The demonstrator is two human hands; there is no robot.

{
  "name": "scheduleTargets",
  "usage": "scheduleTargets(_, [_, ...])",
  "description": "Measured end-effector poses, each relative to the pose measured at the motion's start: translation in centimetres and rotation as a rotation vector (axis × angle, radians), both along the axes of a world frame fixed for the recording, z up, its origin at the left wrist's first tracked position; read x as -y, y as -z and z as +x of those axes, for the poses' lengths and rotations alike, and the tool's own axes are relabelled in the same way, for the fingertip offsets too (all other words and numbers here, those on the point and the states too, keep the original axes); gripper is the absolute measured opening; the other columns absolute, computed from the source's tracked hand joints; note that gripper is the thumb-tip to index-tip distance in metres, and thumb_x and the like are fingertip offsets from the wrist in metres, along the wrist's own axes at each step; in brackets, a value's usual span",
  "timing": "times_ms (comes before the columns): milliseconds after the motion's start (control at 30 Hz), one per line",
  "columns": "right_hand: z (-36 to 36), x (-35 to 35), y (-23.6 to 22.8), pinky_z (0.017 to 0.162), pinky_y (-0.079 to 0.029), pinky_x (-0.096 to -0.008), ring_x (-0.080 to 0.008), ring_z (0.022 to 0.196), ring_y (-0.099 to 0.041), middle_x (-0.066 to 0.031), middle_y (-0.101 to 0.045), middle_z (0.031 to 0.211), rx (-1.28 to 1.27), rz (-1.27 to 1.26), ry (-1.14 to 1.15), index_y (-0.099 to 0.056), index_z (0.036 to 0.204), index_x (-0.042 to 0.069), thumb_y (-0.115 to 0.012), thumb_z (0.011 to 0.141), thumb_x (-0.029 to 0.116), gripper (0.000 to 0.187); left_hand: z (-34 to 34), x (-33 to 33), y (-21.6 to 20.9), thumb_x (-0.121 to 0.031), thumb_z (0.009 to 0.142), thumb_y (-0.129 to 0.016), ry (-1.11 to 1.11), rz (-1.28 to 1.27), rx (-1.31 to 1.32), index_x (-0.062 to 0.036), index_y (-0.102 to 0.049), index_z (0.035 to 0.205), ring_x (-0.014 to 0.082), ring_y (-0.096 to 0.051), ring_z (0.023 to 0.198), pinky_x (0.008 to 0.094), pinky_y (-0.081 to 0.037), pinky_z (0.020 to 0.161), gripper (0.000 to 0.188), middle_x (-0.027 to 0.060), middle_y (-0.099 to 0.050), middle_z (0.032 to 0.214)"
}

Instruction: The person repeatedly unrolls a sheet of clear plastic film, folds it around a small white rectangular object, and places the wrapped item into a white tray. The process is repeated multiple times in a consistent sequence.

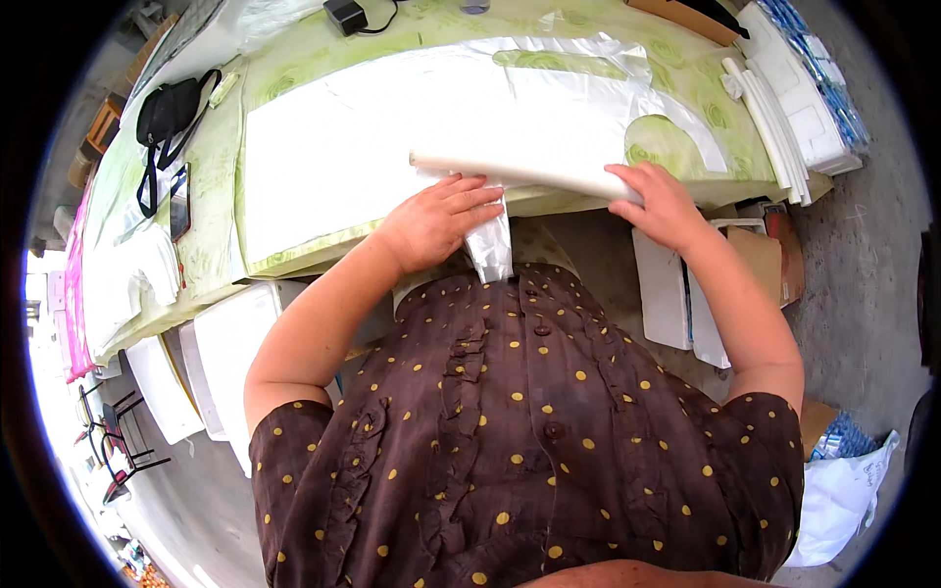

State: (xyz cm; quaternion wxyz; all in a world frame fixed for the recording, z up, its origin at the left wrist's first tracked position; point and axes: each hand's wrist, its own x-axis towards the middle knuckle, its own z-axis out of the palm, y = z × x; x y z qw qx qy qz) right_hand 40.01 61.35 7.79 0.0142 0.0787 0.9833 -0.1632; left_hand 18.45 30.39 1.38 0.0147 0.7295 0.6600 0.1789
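A whitish roll [529,174] lies slanted near the table's front edge, with its left end a little farther from me. My right hand [659,204] is closed round the roll's right end. Palm down, my left hand [441,220] rests at the front edge with its fingers stretched out, their tips by the near side of the roll. Beneath the roll spreads a large sheet of white plastic film or bags [323,167], with handle-like cutouts at the far right. A strip of white plastic [492,250] hangs over the edge beside my left fingers.
The table wears a green patterned cover [274,73]. At left lie a black bag [172,113] and a phone [179,201]; a black adapter [345,15] sits at the back. Several white rolls [769,127] lie at right, beside a white box [799,88]. Foam boxes [662,289] stand below.
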Motion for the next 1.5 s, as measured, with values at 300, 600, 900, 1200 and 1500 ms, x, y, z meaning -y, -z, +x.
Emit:
scheduleTargets(300, [-8.2,-4.1,2.4,0.1,-0.044,-0.0458,-0.0358,0.112,-0.055,-0.0129,-0.061,0.118,-0.197,0.275,0.192,-0.057,0.137,0.017,-0.07,0.083,0.036,0.058,0.3,-0.3,-0.5,-0.002,0.085,-0.061,-0.075,-0.07,0.125,-0.0131,-0.057,0.139,0.0304,-0.041,0.143,0.0451,-0.032,0.119,0.055,0.0053,-0.047,0.152])
scheduleTargets(600, [-8.9,8.2,3.7,0.098,-0.046,-0.0419,-0.0347,0.111,-0.056,-0.0135,-0.061,0.119,-0.478,-0.261,-0.363,-0.061,0.119,0.007,-0.075,0.077,0.014,0.045,0.5,-0.3,-1.5,-0.004,0.091,-0.059,-0.319,0.126,0.52,-0.015,-0.068,0.127,0.0325,-0.057,0.11,0.0388,-0.048,0.097,0.039,0.0142,-0.058,0.119])
scheduleTargets(900, [-13.0,9.1,5.6,0.068,-0.05,-0.034,-0.0204,0.069,-0.062,-0.0107,-0.068,0.079,-0.176,-0.804,0.096,-0.066,0.093,0.0,-0.068,0.088,0.025,0.025,-0.6,-1.5,-1.4,-0.021,0.082,-0.074,-0.714,0.012,0.552,-0.0013,-0.019,0.156,0.0333,-0.066,0.09,0.0451,-0.047,0.095,0.094,0.0153,-0.067,0.093])
scheduleTargets(1200, [-16.9,9.2,3.0,0.06,-0.05,-0.0315,-0.0173,0.062,-0.06,-0.0078,-0.066,0.077,0.121,-0.811,0.31,-0.066,0.094,0.0,-0.068,0.087,0.024,0.025,-2.0,-2.5,-2.0,-0.023,0.087,-0.066,-0.806,-0.086,0.742,0.0051,-0.018,0.155,0.0343,-0.068,0.081,0.0395,-0.053,0.082,0.088,0.0117,-0.07,0.081])
scheduleTargets(1500, [-11.7,9.4,6.4,0.079,-0.049,-0.0288,-0.0129,0.093,-0.054,-0.0027,-0.056,0.108,-0.324,-0.894,-0.091,-0.062,0.116,0.01,-0.078,0.081,0.012,0.038,-0.3,-1.7,-0.5,-0.024,0.077,-0.075,-0.594,0.029,0.422,-0.0162,-0.07,0.119,0.0306,-0.049,0.13,0.0474,-0.032,0.108,0.043,0.0066,-0.057,0.14])
